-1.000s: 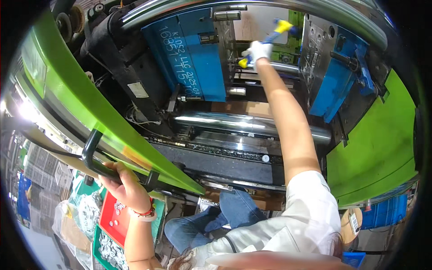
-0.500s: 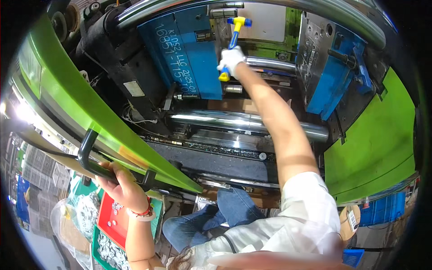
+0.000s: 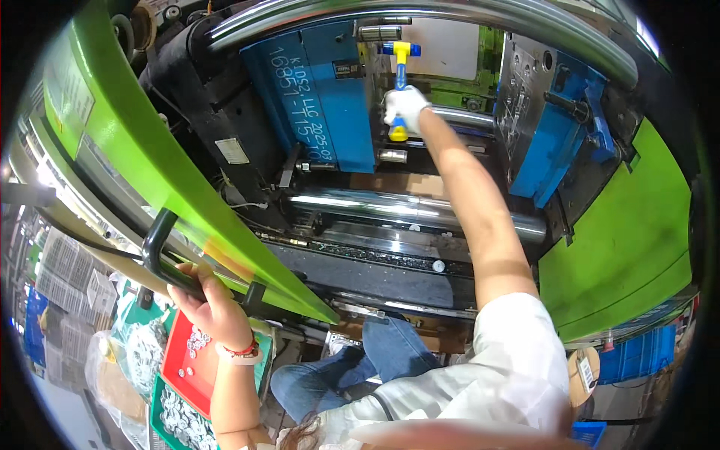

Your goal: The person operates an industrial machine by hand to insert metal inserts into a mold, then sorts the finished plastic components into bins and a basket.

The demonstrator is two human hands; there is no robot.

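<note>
My right hand point(image 3: 408, 108), in a white glove, is closed round the handle of a mallet point(image 3: 401, 73). The mallet has a blue and yellow head, which points away from me, and a yellow butt that shows below my fist. It is held beside the inner face of the blue mould half point(image 3: 337, 105) on the left, inside a large machine; whether it touches that face I cannot tell. My bare left hand point(image 3: 214, 307) is wrapped round the black bar handle point(image 3: 176, 276) on the green machine door point(image 3: 172, 180) at the left.
Another blue mould half point(image 3: 553, 150) stands at the right, with a gap between the two. Thick steel bars point(image 3: 360, 204) cross the machine. At lower left are a red tray point(image 3: 184, 367) and a green bin point(image 3: 169, 412) of small metallic-looking parts. A small round piece point(image 3: 439, 265) lies on the machine bed.
My right hand and the mallet have shifted a little to the right, and the mallet now stands more upright in view. My left hand keeps its hold on the door handle.
</note>
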